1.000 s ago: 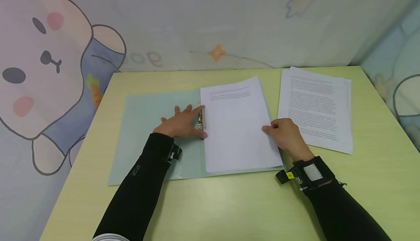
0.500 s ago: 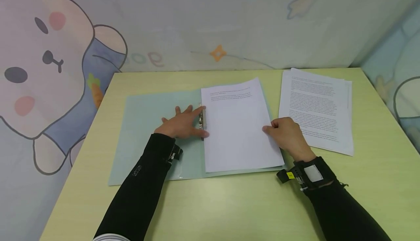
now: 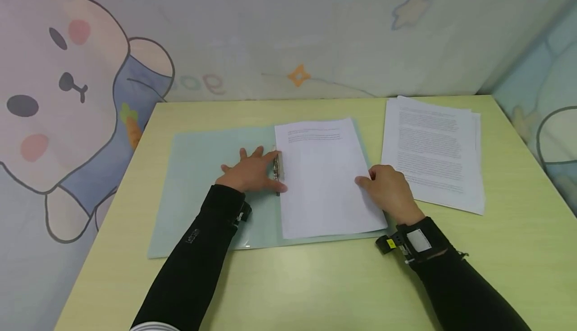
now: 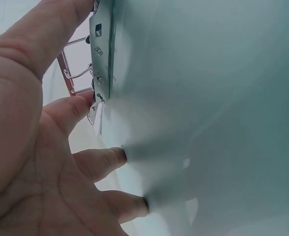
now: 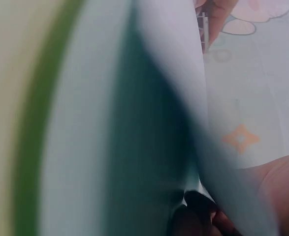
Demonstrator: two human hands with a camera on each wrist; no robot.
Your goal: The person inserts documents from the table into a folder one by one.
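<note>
sheet (image 3: 324, 176) squared up in folder (image 3: 198, 171); right hand (image 3: 387, 188) pinches its edge, left hand (image 3: 248, 171) flat at clip (image 3: 277, 167).

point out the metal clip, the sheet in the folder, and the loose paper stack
metal clip (image 3: 277, 166), head view, middle of its bar.
sheet in the folder (image 3: 324, 181), head view, blank centre.
loose paper stack (image 3: 433, 150), head view, top page's printed text.

White sheet (image 3: 324, 176) lies flat in the open pale-green folder (image 3: 203, 181) (beside its metal clip (image 3: 277, 167)).

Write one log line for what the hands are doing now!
left hand: presses folder by metal clip | right hand: pinches paper sheet edge | paper stack: untouched, on table
</note>
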